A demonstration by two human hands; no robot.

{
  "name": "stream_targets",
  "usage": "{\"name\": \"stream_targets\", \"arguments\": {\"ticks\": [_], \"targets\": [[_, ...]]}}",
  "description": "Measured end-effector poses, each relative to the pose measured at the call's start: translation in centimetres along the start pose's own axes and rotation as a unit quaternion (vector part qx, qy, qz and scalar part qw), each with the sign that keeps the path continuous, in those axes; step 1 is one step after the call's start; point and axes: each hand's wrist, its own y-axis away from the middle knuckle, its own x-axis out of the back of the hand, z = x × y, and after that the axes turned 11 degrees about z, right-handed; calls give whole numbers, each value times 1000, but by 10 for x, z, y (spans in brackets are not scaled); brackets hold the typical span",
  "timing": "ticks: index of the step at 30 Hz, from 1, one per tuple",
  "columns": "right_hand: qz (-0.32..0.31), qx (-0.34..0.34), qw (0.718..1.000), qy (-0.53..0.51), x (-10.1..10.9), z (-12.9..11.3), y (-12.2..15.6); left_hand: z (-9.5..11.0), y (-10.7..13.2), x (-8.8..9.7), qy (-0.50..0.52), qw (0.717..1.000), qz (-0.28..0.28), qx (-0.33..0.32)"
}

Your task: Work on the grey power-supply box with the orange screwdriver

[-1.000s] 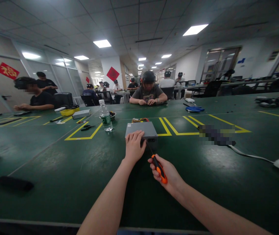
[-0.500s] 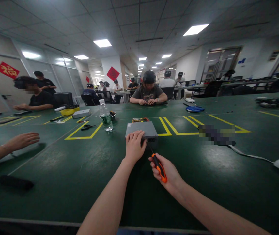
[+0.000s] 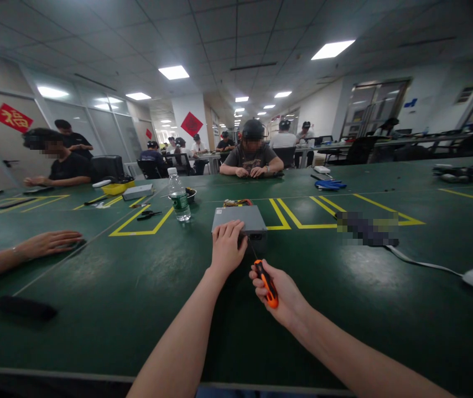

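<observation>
A grey metal computer power supply (image 3: pixel 253 216) sits on the green table in front of me, its socket side facing me and colored cables at its back. My left hand (image 3: pixel 228 246) is closed over its near left edge, fingers on top and thumb by the front face. In my right hand (image 3: pixel 284 293) is a screwdriver (image 3: pixel 266 283) with an orange and black handle, fingers wrapped round it. Its thin shaft points up and away to the front face of the power supply, beside my left thumb. The exact spot the tip meets is too small to make out.
Left of the power supply stands a water bottle (image 3: pixel 179 196), with a bowl behind it and black pliers (image 3: pixel 148 215) nearby. A co-worker's hand (image 3: pixel 51 243) rests at the left. A black object (image 3: pixel 24 308) lies near-left; a white cable (image 3: pixel 422 262) crosses at right.
The screwdriver handle and my right hand have shifted slightly left. My left hand stays on the power supply. At the left, the co-worker's hand has moved right and down onto a dark object.
</observation>
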Motion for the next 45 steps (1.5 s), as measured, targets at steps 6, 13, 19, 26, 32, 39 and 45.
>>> {"name": "stream_targets", "arguments": {"ticks": [6, 13, 19, 26, 32, 39, 45], "targets": [[12, 23, 1000, -13, 2, 2, -3, 1, 0, 1, -2, 1000, -3, 2], [-17, -10, 1000, -21, 2, 4, 2, 1, 0, 0, -4, 1000, -2, 4], [4, 11, 999, -36, 3, 5, -2, 1, 0, 1, -8, 1000, -4, -1], [-32, -26, 999, -31, 1, 3, 4, 2, 0, 1, -9, 1000, -3, -2], [1, -4, 1000, -30, 1, 2, 6, 3, 0, 2, -15, 1000, 1, -3], [-33, -27, 999, -30, 2, 2, 5, 3, 0, 2, -16, 1000, -1, -1], [-9, -4, 1000, -21, 4, 3, 0, 2, 1, 0, -14, 1000, -3, -1]]}}
